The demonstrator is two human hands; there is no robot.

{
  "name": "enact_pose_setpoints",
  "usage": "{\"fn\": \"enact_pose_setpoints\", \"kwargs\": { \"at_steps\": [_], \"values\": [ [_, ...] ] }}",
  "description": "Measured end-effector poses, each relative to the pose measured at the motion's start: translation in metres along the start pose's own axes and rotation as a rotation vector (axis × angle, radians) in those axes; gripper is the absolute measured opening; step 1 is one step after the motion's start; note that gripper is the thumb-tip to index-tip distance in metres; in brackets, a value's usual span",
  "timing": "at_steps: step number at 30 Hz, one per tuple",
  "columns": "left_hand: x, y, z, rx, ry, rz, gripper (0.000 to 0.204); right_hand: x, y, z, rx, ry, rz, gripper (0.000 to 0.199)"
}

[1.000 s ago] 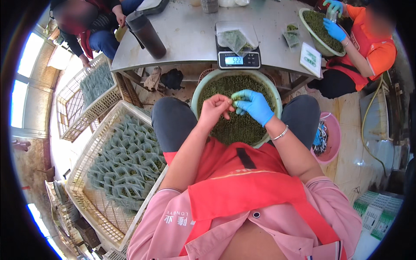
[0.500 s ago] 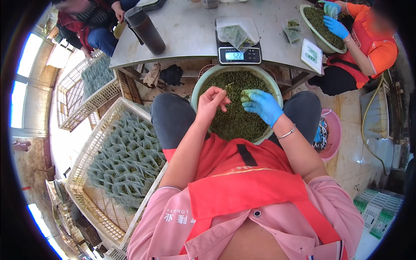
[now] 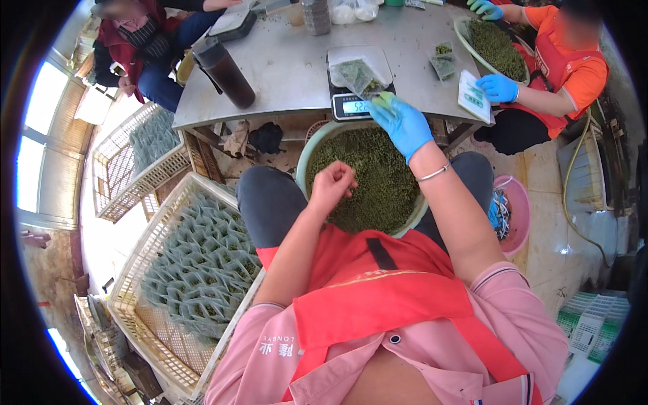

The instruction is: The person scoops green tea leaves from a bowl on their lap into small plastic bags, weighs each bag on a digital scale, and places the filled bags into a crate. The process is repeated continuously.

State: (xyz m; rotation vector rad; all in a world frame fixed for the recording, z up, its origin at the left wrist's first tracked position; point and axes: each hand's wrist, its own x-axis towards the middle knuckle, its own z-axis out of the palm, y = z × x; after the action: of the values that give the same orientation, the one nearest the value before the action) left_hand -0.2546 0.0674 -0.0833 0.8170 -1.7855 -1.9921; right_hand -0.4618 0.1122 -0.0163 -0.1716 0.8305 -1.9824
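The filled bag [image 3: 355, 73] lies on the scale [image 3: 382, 58]: light and limp, I'd guess, best pinched by a corner! Right hand [image 3: 403, 127] near it, fingers together; left hand [image 3: 333, 183] curled over the tub [image 3: 304, 160]; any hold, I can't tell.

dark flask [image 3: 229, 77] on metal table [image 3: 290, 71] | pink basin [image 3: 522, 210] on floor [image 3: 540, 260] | yellowish hose [image 3: 572, 174] at right

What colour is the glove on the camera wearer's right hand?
The glove is mostly bright blue; the head view shows it best.
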Motion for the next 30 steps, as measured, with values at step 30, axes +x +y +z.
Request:
{"fn": "enact_pose_setpoints", "kwargs": {
  "at_steps": [30],
  "values": [
    [-0.005,0.026,-0.005,0.595,0.003,0.185,0.022,-0.026,0.007,-0.01,-1.493,-0.155,-1.001,0.029]
  ]
}}
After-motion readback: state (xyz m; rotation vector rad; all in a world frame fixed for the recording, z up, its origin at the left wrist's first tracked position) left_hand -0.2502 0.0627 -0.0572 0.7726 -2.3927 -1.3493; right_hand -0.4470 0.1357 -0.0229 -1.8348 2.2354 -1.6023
